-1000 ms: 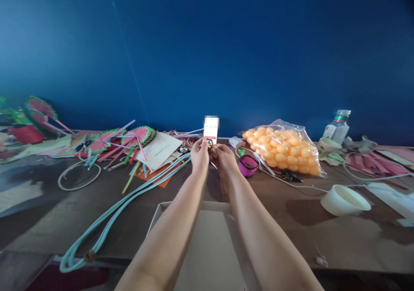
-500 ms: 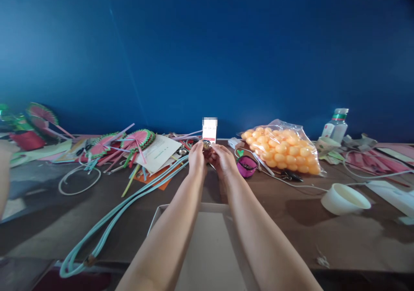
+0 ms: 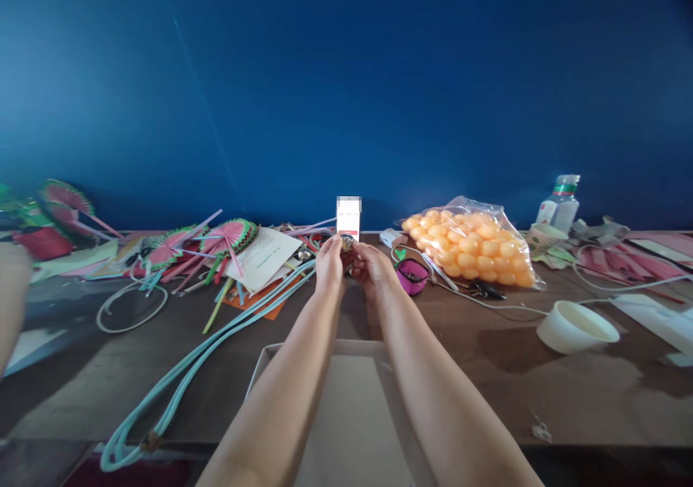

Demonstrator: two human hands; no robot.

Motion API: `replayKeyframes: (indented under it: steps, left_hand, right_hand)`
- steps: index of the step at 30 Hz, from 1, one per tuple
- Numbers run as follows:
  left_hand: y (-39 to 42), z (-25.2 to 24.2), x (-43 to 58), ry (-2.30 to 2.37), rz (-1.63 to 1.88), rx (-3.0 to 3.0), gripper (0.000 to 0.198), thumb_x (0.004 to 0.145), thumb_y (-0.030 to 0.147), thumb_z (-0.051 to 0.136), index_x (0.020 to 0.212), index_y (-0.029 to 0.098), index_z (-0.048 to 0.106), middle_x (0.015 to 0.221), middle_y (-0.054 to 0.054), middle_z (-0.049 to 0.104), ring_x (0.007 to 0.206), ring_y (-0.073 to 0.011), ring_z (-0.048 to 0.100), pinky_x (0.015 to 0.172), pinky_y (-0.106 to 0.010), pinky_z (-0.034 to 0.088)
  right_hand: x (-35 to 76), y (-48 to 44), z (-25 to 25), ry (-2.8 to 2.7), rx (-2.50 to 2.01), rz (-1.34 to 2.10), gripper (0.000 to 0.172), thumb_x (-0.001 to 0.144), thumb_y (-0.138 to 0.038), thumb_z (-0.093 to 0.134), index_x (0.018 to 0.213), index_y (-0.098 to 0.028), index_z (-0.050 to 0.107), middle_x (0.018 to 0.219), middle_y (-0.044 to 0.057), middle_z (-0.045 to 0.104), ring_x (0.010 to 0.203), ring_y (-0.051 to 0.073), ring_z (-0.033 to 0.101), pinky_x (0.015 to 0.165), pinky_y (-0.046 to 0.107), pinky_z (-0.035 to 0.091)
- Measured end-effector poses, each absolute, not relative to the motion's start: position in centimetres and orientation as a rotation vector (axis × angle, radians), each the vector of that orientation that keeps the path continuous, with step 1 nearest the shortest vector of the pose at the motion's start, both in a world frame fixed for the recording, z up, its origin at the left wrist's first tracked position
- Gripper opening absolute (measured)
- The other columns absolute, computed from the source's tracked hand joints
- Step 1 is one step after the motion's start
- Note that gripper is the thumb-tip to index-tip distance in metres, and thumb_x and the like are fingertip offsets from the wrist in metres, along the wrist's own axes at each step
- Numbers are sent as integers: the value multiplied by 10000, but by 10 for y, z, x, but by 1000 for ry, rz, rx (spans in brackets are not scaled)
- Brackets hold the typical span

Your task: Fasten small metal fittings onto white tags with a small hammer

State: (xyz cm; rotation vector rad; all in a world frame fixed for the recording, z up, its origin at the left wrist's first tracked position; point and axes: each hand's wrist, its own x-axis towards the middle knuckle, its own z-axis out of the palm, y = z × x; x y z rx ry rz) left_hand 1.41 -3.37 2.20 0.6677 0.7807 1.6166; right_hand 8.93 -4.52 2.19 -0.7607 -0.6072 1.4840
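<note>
My left hand point(image 3: 329, 265) is closed on a small shiny round object point(image 3: 347, 242), in front of a lit phone point(image 3: 348, 217) that stands against the blue wall. Close beside it, my right hand point(image 3: 375, 265) has its fingers pinched at the object's right side; what they grip is too small to make out. A purple pouch point(image 3: 412, 278) sits just right of my right hand. Both forearms reach over a shallow grey box point(image 3: 354, 407) at the table's front.
Pale blue tubes point(image 3: 203, 346) curve across the left. Watermelon-patterned fans point(image 3: 230, 238) and papers point(image 3: 268, 256) lie behind them. On the right are a bag of orange balls point(image 3: 471, 245), a white cup point(image 3: 577, 327) and a bottle point(image 3: 560, 204). Someone's arm point(image 3: 11, 299) shows far left.
My right hand's fingers have shifted slightly on the object. The other person's arm at the far left reaches a little further into view. The camera view has moved slightly.
</note>
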Motion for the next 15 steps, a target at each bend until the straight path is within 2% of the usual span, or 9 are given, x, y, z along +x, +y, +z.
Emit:
replayKeyframes:
  steps: [15]
  left_hand:
    - [-29,18,14,757,1572,590,310,783,368,571,933,102,624,671,-40,613,542,-107,581,517,-209,441]
  right_hand:
    - [90,-46,23,-637,-726,1535,389,586,-379,788,658,-182,460,499,-92,382,393,21,265,335,154,241]
